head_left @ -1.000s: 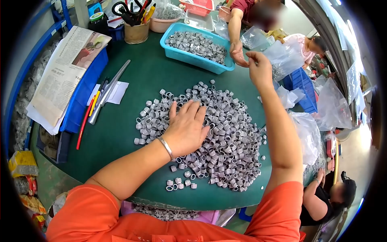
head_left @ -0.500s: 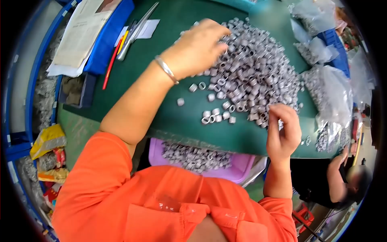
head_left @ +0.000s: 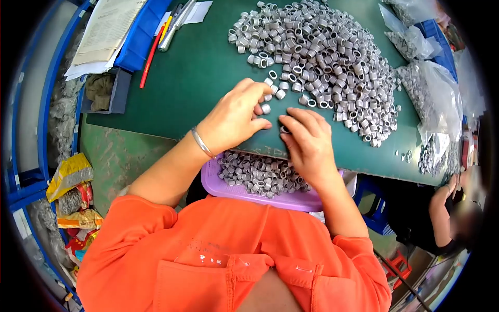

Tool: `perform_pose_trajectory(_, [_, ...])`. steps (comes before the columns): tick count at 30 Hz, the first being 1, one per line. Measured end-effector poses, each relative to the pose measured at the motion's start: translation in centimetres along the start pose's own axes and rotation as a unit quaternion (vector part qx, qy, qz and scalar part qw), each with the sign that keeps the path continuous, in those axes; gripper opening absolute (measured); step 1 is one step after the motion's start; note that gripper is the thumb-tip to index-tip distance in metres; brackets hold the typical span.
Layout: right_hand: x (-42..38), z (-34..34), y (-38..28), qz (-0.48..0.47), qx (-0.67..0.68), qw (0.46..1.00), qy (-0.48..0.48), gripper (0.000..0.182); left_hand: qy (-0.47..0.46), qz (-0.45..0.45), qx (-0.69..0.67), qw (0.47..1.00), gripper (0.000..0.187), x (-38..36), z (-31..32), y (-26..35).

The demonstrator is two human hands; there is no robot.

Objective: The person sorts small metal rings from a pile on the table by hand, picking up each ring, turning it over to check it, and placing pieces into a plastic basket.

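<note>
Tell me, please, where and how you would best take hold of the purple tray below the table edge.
Probably the purple tray's bare left rim, coming from the left: the table overhangs its far side, both hands work above it, and the grey rings fill its middle, so only that edge shows clear.

green table [head_left: 208, 78], grey rings [head_left: 322, 52], pens [head_left: 166, 31]

Bright, even light falls from above, leaving only soft, short shadows under the hands. The fisheye lens bends the table edge [head_left: 364, 166] and rings the view in black. Far corners look slightly blurred.
</note>
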State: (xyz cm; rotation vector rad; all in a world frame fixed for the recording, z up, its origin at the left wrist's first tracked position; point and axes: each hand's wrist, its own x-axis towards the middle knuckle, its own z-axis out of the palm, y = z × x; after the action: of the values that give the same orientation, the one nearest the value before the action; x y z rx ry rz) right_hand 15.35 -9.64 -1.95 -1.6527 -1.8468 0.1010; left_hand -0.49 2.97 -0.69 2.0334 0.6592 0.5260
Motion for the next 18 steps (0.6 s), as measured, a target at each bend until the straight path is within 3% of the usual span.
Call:
perform_pose_trajectory(2, [-0.8, -1.0, 0.4, 0.036, 0.063, 0.996, 0.05, 0.033, 0.043, 0.007, -0.038, 0.998, 0.05, -0.8, 0.8, 0.5])
perform_pose_trajectory(4, [-2.2, -2.0, 1.0, 0.089, 0.018, 0.988, 0.128, 0.028, 0.049, 0.008, -0.019, 0.999, 0.048, -1.8, 1.1, 1.1])
perform_pose_trajectory(7, [-4.1, -3.0, 1.9, 0.187, 0.063, 0.967, 0.161, 0.022, 0.077, 0.029, -0.001, 0.997, 0.043, -3.7, 1.7, 0.4])
perform_pose_trajectory(9, [-4.2, -3.1, 1.8, 0.183, 0.07, 0.969, 0.148, 0.022, 0.11, 0.068, 0.003, 0.992, 0.034, -4.3, 2.3, 0.1])
perform_pose_trajectory(15, [-2.6, -1.5, 1.1, 0.158, -0.002, 0.983, 0.097, 0.026, 0.108, 0.122, 0.058, 0.985, 0.03, -3.4, 4.5, 1.0])
perform_pose_trajectory(18, [-3.3, -1.5, 1.3, 0.151, 0.024, 0.983, 0.101, 0.024, 0.113, 0.138, 0.094, 0.979, 0.027, -3.3, 4.5, 1.0])
